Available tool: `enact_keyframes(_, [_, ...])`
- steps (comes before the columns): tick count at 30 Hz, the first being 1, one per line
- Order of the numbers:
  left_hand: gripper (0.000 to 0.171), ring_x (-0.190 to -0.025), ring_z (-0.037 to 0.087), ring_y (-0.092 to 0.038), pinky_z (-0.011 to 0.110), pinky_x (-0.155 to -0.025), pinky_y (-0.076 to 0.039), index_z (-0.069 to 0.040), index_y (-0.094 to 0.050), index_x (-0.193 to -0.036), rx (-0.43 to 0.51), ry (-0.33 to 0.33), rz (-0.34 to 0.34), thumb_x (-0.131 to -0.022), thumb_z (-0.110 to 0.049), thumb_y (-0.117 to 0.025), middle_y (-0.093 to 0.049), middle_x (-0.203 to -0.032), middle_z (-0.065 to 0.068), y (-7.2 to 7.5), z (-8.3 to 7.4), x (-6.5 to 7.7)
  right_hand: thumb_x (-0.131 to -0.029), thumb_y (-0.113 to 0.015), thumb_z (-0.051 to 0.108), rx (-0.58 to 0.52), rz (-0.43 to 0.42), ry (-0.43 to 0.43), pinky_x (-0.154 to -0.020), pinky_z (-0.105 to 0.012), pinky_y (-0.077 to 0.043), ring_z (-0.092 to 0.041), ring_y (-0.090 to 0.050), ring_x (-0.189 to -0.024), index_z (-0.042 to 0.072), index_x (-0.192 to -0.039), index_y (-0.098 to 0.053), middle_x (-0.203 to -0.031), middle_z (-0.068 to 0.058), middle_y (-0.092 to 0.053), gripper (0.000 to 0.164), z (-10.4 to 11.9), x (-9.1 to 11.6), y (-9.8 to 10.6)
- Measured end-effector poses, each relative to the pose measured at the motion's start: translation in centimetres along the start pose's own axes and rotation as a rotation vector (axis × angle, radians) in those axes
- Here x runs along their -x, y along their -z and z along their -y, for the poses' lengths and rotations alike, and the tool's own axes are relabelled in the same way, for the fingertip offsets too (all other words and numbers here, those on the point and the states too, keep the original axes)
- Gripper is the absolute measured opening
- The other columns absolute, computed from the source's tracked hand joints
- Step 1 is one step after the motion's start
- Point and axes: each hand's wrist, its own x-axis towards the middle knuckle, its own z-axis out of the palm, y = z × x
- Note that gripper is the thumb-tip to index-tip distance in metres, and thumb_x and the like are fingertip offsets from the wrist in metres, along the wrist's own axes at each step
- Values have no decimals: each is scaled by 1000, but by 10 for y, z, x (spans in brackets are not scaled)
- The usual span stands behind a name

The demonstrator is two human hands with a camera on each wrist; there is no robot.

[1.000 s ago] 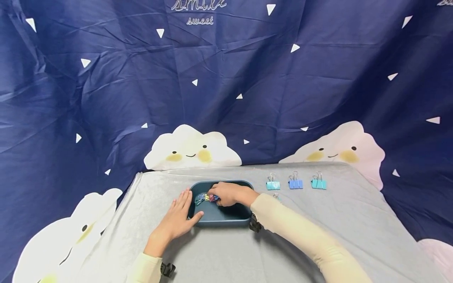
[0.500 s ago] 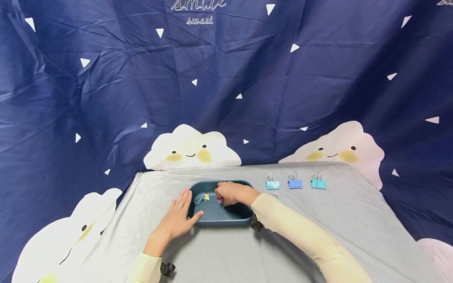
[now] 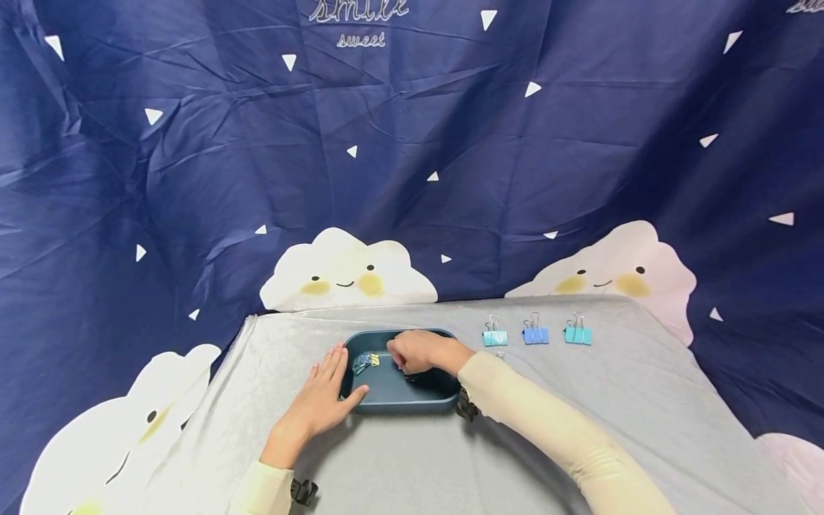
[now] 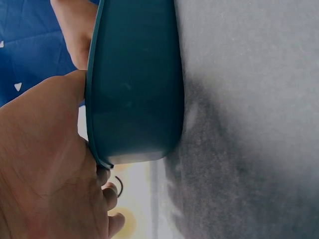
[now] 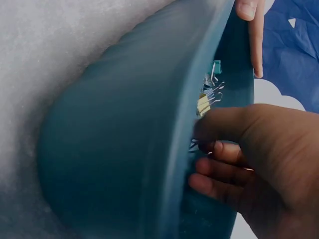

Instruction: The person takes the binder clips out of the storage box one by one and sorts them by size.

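A dark teal tray [image 3: 399, 407] sits on the cloth. My left hand [image 3: 320, 393] rests on its left rim with fingers spread, the thumb along the near side. Inside the tray is my right hand [image 3: 421, 352], reaching down with curled fingers. In the right wrist view, the right thumb and forefinger pinch a small binder clip [image 5: 193, 145]; only its dark wire handles show, the rest being hidden by the fingers and rim. At the tray's left end lie several small binder clips, among them a yellow clip [image 3: 375, 360] and a green one [image 5: 217, 67].
Right of the tray, a light teal binder clip [image 3: 495, 338], a blue binder clip [image 3: 536, 335] and a teal binder clip [image 3: 578, 335] stand in a row on the grey cloth [image 3: 412, 465]. A smaller clip [image 3: 500, 355] is partly hidden behind the right sleeve. A navy curtain [image 3: 412, 143] hangs behind.
My right hand has moved right inside the tray, away from the clips at its left end. A pinkish clip seen under its fingers earlier is now hidden. The left hand has stayed put.
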Motion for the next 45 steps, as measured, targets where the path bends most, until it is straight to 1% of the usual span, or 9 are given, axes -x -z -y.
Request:
enact_keyframes(5, [97,-166,40,-14,64,-133,-17,3,-17,-169,-6,2,-3,-106,-62,-53,-14,-178,20,-1,0,0,-90,-83,13,12,63,-65,-81,-28,-54,-10,-55,-86,18,-117,-67,-108,2,-61,32,0,2,-7])
enact_keyframes(13, [94,-166,41,-15,65,-132,-18,3,-19,-169,-2,3,-6,-106,-57,-56,-16,-178,21,1,-2,1,-92,-81,11,3,102,-93,-70,-27,-44,-12,-51,-76,22,-102,-62,-100,4,-52,24,-1,4,-11])
enact_keyframes(19, [97,-166,40,-14,64,-133,-17,2,-17,-169,-6,6,7,-106,-62,-52,-14,-179,20,1,-1,1,-91,-86,20,-12,52,-70,-69,-27,-44,-11,-52,-74,22,-94,-55,-92,6,-54,31,-3,5,-10])
enact_keyframes(24, [97,-166,40,-14,65,-133,-17,2,-17,-169,-2,8,10,-106,-62,-53,-14,-179,20,1,-2,1,-94,-84,32,-47,-32,33,-64,-24,-44,-5,-52,-67,19,-99,-64,-82,10,-61,24,-5,6,-6])
enact_keyframes(29, [95,-166,40,-13,65,-133,-17,2,-16,-169,-1,14,10,-107,-58,-55,-14,-179,20,1,-3,1,-94,-80,43,-102,-121,183,-57,-19,-35,-3,-43,-58,16,-79,-69,-66,10,-55,33,-9,8,-2])
enact_keyframes(34, [94,-167,39,-11,65,-133,-16,2,-17,-169,3,16,7,-107,-57,-56,-13,-179,20,2,-3,0,-93,-83,35,-178,-84,151,-67,-19,-44,-3,-48,-70,11,-94,-73,-83,6,-61,25,-10,11,0])
enact_keyframes(39, [95,-167,38,-11,65,-133,-16,3,-17,-169,0,10,10,-106,-58,-55,-14,-178,20,2,-3,1,-100,-72,1,-279,6,63,-75,-20,-57,-6,-60,-77,2,-117,-74,-104,-6,-60,18,-9,14,0])
enact_keyframes(42, [96,-167,38,-11,65,-133,-16,3,-17,-169,-5,8,8,-106,-60,-54,-14,-178,20,1,-3,1,-96,-73,-4,-306,-9,49,-74,-19,-58,-8,-66,-77,3,-114,-75,-100,-4,-66,19,-10,16,1])
enact_keyframes(45, [96,-167,38,-12,65,-133,-16,3,-18,-168,-4,5,1,-106,-60,-54,-14,-178,20,1,-3,1,-94,-81,6,-362,-32,34,-64,-21,-59,-14,-74,-69,6,-109,-75,-87,-1,-70,16,-13,19,4])
